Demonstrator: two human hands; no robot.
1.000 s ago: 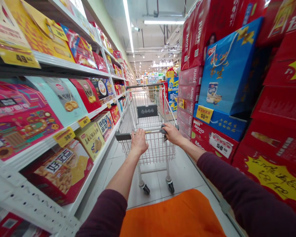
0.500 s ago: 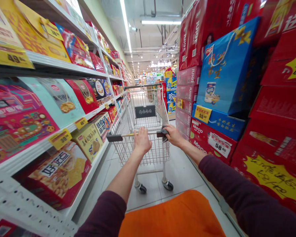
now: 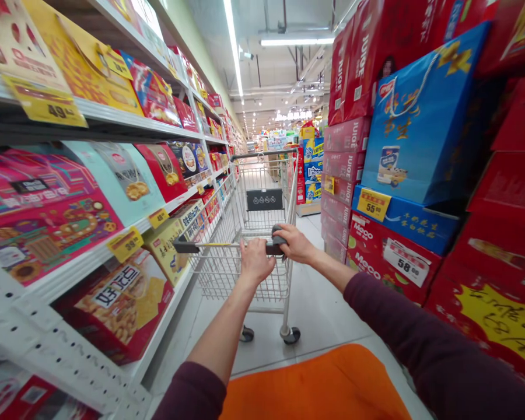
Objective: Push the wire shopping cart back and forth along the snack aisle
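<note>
A wire shopping cart (image 3: 240, 280) stands in front of me, with its handle bar (image 3: 223, 245) toward me. My left hand (image 3: 256, 260) is closed around the middle of that bar. Just to its right, my right hand (image 3: 296, 244) grips a dark grey cloth (image 3: 279, 235) against the dark right end of the handle. Most of the cloth is hidden by the fingers. A dark grip (image 3: 186, 245) forms the handle's left end, apart from both hands.
Shelves (image 3: 155, 205) of boxed snacks run along the left. Stacked red cartons (image 3: 503, 239) and a blue gift bag (image 3: 417, 116) line the right side. Tiled floor (image 3: 315, 309) lies between them, and an orange garment (image 3: 315, 385) shows below me.
The cart has turned slightly, its left handle end shifting left and nearer. My right hand has moved left along with the handle's right end. My left hand stays on the bar.
</note>
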